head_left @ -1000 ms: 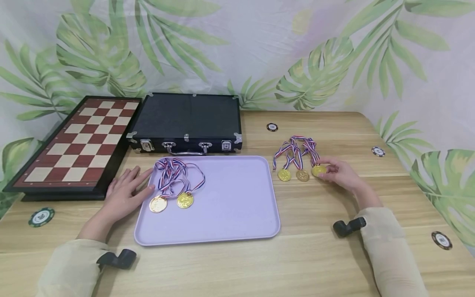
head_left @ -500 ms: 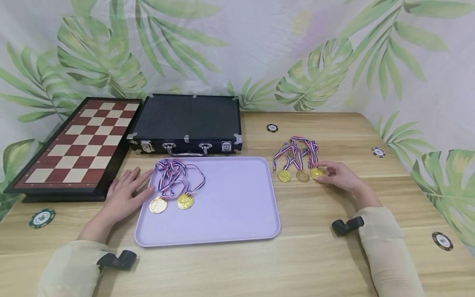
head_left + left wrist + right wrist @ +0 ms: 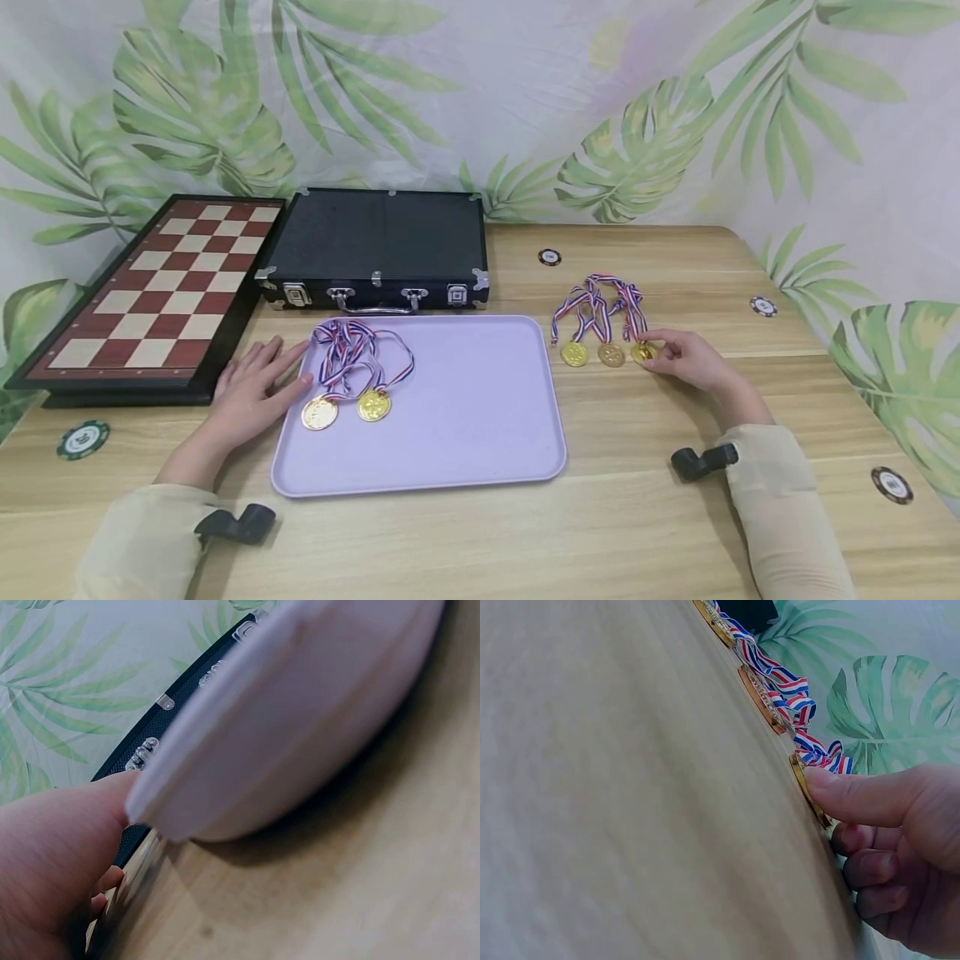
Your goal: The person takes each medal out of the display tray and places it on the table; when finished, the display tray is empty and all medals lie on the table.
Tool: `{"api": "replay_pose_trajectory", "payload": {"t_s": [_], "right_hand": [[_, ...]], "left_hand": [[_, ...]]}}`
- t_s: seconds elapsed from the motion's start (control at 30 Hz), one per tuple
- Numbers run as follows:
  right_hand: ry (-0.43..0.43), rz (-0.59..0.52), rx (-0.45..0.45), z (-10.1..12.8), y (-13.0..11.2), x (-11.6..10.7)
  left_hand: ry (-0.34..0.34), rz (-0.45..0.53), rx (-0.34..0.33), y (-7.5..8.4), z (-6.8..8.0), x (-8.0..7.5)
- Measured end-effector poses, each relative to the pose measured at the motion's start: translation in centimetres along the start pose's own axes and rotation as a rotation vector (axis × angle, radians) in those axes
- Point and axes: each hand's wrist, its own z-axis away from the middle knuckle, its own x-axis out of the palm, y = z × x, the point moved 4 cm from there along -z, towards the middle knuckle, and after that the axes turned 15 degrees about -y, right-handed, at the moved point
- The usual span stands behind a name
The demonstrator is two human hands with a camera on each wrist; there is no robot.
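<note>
The right hand [image 3: 690, 358] pinches the rightmost gold medal [image 3: 642, 352] of three lying on the counter [image 3: 637, 517], right of the lilac tray [image 3: 465, 433]; the left hand [image 3: 251, 392] rests flat, fingers relaxed, against the tray's left edge, holding nothing

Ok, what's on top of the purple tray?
Two gold medals with striped ribbons lie on the tray, near its left edge. The left hand touches that edge.

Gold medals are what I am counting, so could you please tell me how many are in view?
5. Two lie on the lilac tray: and. Three lie on the table right of it, and one pinched by the right hand.
</note>
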Motion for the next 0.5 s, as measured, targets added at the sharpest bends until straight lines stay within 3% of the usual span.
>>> {"api": "replay_pose_trajectory", "payload": {"t_s": [0.13,0.23,0.37,0.5], "right_hand": [[0.010,-0.064,-0.043,0.0,-1.0,-0.1],[0.038,-0.118,-0.119,-0.2,-3.4,-0.3],[0.047,-0.152,-0.237,-1.3,-8.9,0.1],[-0.017,-0.162,-0.349,-2.9,-14.9,2.0]], "left_hand": [[-0.001,-0.002,0.000,0.0,0.3,-0.2],[0.002,-0.004,0.000,0.0,0.4,-0.3],[0.003,-0.001,0.009,0.0,0.3,-0.3],[0.004,0.009,0.014,0.2,0.2,-0.2]]}}
